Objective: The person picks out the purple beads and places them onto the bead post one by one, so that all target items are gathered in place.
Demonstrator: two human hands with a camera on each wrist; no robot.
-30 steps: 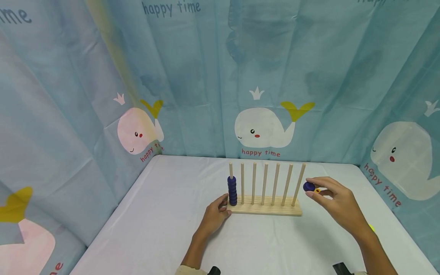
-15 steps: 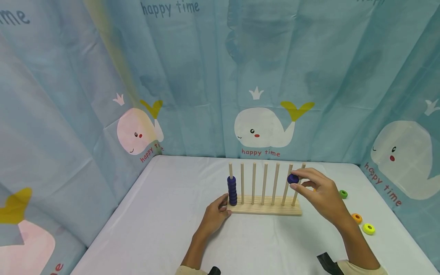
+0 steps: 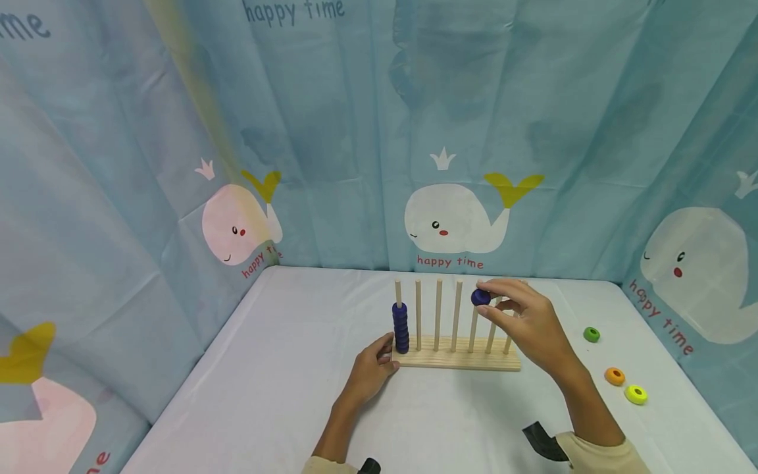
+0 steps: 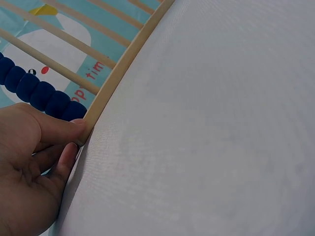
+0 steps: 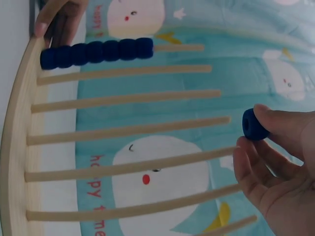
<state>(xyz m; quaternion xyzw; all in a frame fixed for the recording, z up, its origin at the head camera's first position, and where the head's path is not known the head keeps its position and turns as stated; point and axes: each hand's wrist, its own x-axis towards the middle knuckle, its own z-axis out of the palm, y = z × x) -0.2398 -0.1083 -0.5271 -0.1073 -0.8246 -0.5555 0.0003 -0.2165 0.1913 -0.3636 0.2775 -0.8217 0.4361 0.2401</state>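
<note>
A wooden peg rack (image 3: 458,359) stands on the white table, with several upright pegs. Dark blue beads (image 3: 400,329) are stacked on its leftmost peg, whose top stays bare. At the rack's left end my left hand (image 3: 370,373) grips the base between thumb and fingers; the left wrist view shows the thumb on the base (image 4: 106,93) beside the beads. My right hand (image 3: 530,322) pinches a single blue bead (image 3: 481,297) between thumb and fingers, near the tops of the right-hand pegs. In the right wrist view this held bead (image 5: 253,124) is apart from the peg tips, its hole visible.
To the right of the rack lie a green bead (image 3: 591,334), an orange bead (image 3: 614,376) and a yellow bead (image 3: 636,394) on the white table (image 3: 254,395). A blue whale-print curtain (image 3: 343,131) hangs behind and at the sides.
My right hand has carried the blue bead leftward and slightly up, from right of the rack to over its right-hand pegs. The loose beads came into view. My left hand has stayed still.
</note>
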